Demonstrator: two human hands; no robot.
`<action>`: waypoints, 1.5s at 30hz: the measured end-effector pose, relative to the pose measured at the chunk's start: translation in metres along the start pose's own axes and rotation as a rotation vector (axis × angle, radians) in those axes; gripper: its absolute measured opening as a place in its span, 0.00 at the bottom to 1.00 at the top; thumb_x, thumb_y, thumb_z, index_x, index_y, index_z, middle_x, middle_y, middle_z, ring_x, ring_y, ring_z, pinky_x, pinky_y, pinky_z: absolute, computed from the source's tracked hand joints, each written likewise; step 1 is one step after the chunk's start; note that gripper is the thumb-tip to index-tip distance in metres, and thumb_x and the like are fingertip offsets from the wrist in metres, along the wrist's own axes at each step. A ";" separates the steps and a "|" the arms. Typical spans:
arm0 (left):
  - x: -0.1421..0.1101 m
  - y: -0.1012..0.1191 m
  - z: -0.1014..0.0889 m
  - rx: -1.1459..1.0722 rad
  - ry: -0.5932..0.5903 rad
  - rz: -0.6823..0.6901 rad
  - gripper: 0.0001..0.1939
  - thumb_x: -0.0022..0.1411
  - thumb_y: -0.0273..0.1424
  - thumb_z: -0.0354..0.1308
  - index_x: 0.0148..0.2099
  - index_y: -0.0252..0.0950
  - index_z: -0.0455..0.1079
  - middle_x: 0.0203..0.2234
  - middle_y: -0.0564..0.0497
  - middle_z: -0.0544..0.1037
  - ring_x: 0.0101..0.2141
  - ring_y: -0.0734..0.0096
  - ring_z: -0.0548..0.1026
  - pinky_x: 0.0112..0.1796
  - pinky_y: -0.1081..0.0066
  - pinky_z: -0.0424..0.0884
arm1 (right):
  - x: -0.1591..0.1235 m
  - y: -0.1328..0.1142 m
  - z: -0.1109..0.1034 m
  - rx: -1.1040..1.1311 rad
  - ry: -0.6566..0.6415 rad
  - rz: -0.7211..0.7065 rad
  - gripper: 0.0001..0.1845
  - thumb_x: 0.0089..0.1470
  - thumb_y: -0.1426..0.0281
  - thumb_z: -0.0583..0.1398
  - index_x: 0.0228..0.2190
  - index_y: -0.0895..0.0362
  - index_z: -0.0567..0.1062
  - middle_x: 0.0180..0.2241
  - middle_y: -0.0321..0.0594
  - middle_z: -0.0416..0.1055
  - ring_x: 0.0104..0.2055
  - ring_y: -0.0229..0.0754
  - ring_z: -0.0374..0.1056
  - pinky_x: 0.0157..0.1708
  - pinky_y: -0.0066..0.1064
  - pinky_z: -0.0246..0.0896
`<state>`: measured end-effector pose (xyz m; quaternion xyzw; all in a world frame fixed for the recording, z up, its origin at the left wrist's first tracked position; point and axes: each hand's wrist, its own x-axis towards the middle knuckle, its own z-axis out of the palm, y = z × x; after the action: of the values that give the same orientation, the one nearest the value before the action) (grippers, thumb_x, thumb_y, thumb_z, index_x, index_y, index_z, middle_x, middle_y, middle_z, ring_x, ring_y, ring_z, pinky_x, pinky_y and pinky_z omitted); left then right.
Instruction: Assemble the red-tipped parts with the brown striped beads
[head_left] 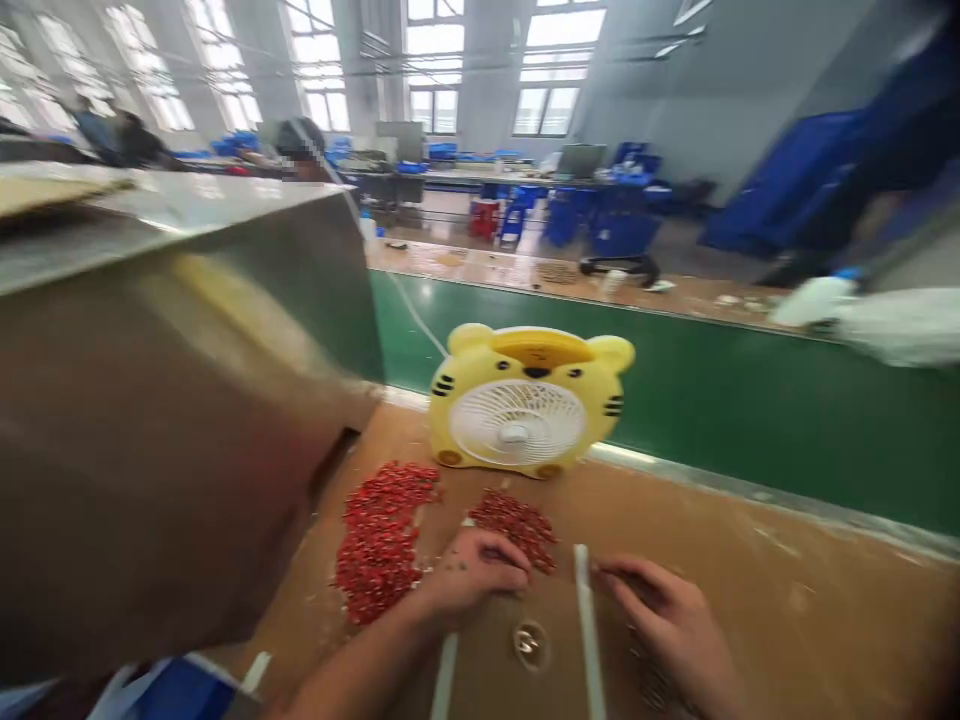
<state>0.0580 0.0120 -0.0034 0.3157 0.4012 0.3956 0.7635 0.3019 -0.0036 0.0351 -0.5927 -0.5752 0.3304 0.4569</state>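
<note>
Red parts [379, 540] lie in two heaps on a tan bench [787, 590]. Left hand [472, 578], palm down, fingers loosely curled, rests at the smaller heap [516, 528]. Right hand [667, 625], fingers part-curled, sits just beside a white strip [589, 630]. Whether either hand holds anything small cannot be told. Yellow tiger fan [525, 400] stands beyond the heaps, before a green panel [720, 420].

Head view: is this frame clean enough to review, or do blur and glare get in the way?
Head view: the windows are blown out, the green panel shows glare, and wide-angle distortion bends the room; the large brown container at left is blurred, while the left hand, right hand and red parts stay reasonably clear.
</note>
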 end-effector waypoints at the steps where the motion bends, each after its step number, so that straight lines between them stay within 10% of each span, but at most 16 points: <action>1: 0.000 0.002 0.000 -0.026 -0.021 0.008 0.17 0.37 0.34 0.77 0.29 0.31 0.79 0.22 0.50 0.80 0.24 0.75 0.75 0.31 0.75 0.69 | -0.003 -0.002 0.002 0.034 -0.050 0.052 0.16 0.45 0.55 0.70 0.26 0.54 0.82 0.27 0.44 0.80 0.29 0.50 0.76 0.29 0.34 0.74; 15: -0.006 0.011 0.005 0.001 -0.045 0.112 0.12 0.44 0.32 0.75 0.30 0.32 0.79 0.24 0.50 0.81 0.26 0.74 0.76 0.32 0.75 0.70 | -0.022 0.007 0.062 0.459 -0.187 0.103 0.08 0.50 0.63 0.69 0.29 0.56 0.82 0.29 0.42 0.79 0.31 0.42 0.74 0.33 0.29 0.71; 45: -0.012 0.006 0.007 0.510 -0.005 0.526 0.04 0.57 0.26 0.62 0.33 0.36 0.79 0.31 0.46 0.81 0.34 0.66 0.78 0.36 0.71 0.74 | -0.027 -0.004 0.070 0.054 -0.103 -0.191 0.06 0.57 0.69 0.63 0.30 0.54 0.82 0.28 0.41 0.78 0.30 0.43 0.73 0.32 0.31 0.69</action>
<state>0.0576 0.0031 0.0093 0.5894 0.3903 0.4647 0.5333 0.2332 -0.0195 0.0093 -0.5048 -0.6428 0.3308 0.4718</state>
